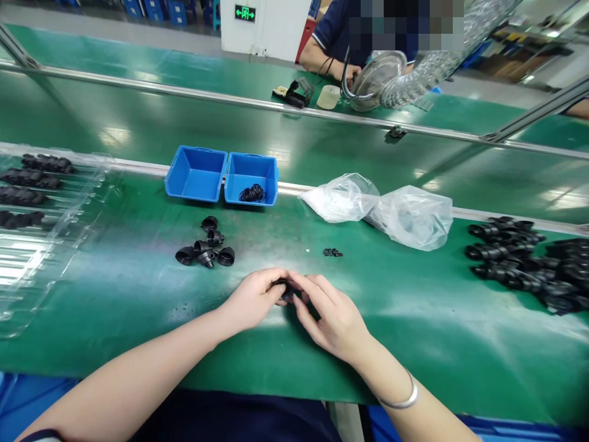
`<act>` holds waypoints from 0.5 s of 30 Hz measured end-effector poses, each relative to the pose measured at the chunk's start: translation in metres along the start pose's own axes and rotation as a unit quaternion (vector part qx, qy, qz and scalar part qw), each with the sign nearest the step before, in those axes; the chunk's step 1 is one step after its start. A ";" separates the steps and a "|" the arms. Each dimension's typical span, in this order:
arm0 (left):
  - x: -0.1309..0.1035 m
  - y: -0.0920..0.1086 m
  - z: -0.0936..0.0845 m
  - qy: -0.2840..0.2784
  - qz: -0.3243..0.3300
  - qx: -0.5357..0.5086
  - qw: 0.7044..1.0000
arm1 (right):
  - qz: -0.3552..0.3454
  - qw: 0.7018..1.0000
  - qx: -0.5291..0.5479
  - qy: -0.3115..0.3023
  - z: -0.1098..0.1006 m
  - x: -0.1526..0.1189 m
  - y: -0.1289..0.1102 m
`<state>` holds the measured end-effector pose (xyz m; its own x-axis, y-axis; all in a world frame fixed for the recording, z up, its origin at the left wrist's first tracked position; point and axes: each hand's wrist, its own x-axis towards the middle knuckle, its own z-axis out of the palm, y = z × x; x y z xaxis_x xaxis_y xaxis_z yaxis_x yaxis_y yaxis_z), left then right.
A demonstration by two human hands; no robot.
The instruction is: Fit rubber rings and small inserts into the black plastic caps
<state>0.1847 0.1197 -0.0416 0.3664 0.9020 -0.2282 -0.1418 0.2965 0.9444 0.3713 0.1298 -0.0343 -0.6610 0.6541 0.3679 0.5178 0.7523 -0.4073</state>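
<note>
Near the middle of the green table, my left hand (pixel 256 298) grips a small black part (pixel 286 290) between thumb and fingers. My right hand (pixel 329 310) touches the same part from the right, its fingers bent around it and covering much of it. Beyond my left hand lies a loose group of black cup-shaped parts (pixel 207 247). A little pile of tiny black pieces (pixel 332 252) rests just past my right hand, with a small white bit (pixel 307 250) beside it.
Two blue bins stand behind: the left bin (pixel 196 178), and the right bin (pixel 251 166) holding black rings (pixel 252 193). Plastic bags (pixel 409 215) lie right of them. Black parts fill a clear tray (pixel 69 239) at left and a heap (pixel 515 258) at right. A person (pixel 329 46) sits opposite.
</note>
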 end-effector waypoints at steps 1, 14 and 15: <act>-0.001 -0.001 0.000 0.003 0.003 0.010 1.000 | -0.017 1.000 -0.007 -0.016 0.000 0.001 0.000; -0.015 0.019 -0.014 0.062 0.120 0.513 0.848 | 0.095 0.984 -0.146 -0.044 -0.031 -0.004 0.024; -0.016 0.022 -0.020 0.091 0.143 0.589 0.790 | 0.154 0.973 -0.160 -0.059 -0.042 -0.008 0.035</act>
<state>0.1571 0.1184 -0.0225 0.3213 0.9411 0.1053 0.7985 -0.3290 0.5041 0.4177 0.1543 -0.0170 -0.4953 0.8533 0.1630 0.8316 0.5200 -0.1952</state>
